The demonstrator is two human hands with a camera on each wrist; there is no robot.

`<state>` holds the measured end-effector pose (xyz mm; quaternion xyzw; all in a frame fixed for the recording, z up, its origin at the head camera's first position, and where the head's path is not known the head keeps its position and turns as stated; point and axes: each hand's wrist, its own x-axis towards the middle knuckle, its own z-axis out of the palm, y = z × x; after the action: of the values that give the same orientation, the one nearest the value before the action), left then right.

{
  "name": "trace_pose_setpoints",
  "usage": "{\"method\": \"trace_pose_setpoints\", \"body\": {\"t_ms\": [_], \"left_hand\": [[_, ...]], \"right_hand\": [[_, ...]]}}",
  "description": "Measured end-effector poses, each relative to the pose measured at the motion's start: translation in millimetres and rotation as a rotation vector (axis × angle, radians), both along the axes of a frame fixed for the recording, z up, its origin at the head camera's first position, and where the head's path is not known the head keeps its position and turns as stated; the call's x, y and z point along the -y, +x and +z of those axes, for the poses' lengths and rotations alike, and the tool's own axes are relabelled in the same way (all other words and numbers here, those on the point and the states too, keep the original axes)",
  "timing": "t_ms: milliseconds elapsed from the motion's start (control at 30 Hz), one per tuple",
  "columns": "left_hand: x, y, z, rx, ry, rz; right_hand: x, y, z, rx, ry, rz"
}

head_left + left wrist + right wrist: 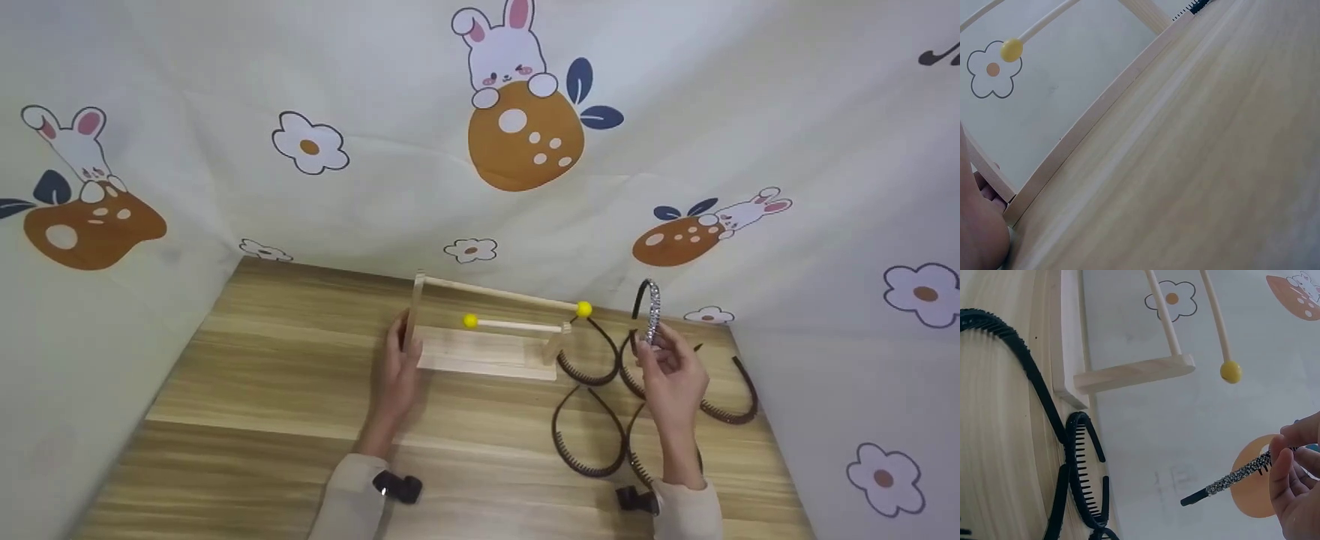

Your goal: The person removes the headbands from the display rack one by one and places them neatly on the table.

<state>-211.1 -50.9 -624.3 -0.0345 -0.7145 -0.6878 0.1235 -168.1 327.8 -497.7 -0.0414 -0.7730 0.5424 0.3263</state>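
A wooden display rack [480, 364] stands on the wood-grain table, with two horizontal rods tipped by yellow balls [584, 309]. My left hand [400, 375] grips the rack's left upright near its foot, thumb in front and fingers behind. In the left wrist view, fingers curl round that upright's lower end. To the right, my right hand [675, 379] holds up a dark headband [654, 300] covered in silvery sparkles. Thumb and fingertips pinch it in the right wrist view, one dark end pointing toward the rods. Both rods are bare.
Several dark toothed headbands lie on the table right of the rack, including one headband [589, 431] in front and another headband [750, 397] at far right. Part of them is hidden under my right arm. A printed cloth [375, 202] hangs behind and along both sides.
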Motion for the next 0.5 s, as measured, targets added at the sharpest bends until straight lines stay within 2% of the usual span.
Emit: {"method": "trace_pose_setpoints", "body": {"t_ms": [300,500], "left_hand": [[1.1,-1.0,-0.6,-0.032,0.008,-0.009],[0.8,-0.7,-0.6,-0.04,-0.004,0.018]], "right_hand": [[-6.8,8.9,-6.2,-0.006,0.039,0.013],[-16.0,15.9,-9.6,-0.007,0.062,-0.005]]}}
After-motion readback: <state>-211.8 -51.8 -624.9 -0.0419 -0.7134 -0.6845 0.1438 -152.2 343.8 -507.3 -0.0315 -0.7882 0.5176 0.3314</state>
